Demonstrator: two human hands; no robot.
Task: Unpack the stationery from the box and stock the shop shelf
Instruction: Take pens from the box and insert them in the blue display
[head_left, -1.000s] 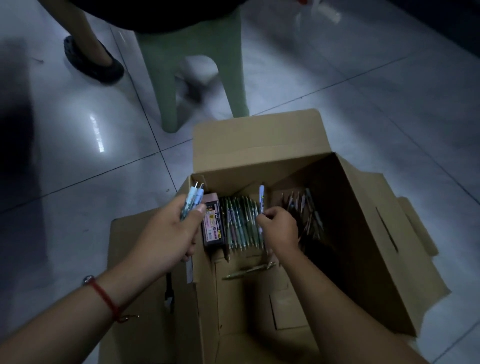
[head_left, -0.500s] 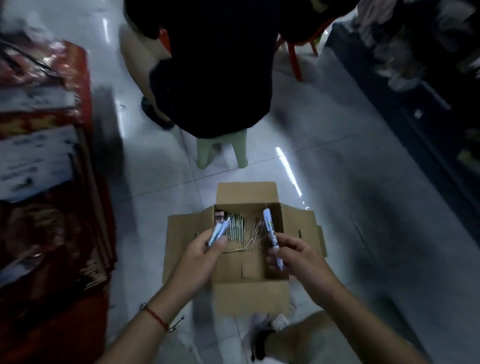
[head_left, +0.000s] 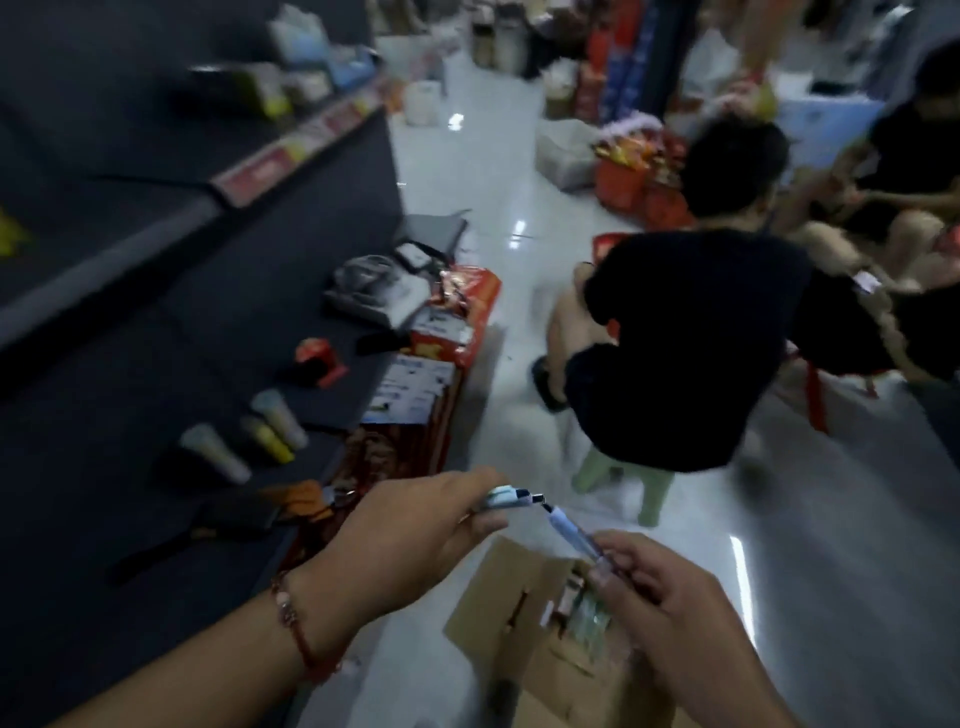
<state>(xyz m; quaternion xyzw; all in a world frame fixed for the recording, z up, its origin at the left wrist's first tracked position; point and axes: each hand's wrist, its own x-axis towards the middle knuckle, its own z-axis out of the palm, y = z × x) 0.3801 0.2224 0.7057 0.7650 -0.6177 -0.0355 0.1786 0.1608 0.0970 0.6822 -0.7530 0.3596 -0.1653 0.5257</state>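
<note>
- While standing over the box (head_left: 498, 597), left hand (head_left: 415, 525) grips a few pens (head_left: 511, 498).
- Right hand (head_left: 670, 603) pinches one pen (head_left: 574, 535), tip toward the bunch.
- Shelf (head_left: 182, 322) at left.

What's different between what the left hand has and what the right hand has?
The left hand grips a small bunch of pale blue pens, wrapped in its fist with only the tips poking out. The right hand pinches a single pale blue pen in its fingertips, most of its barrel showing. Both point toward each other above the open cardboard box.
</note>
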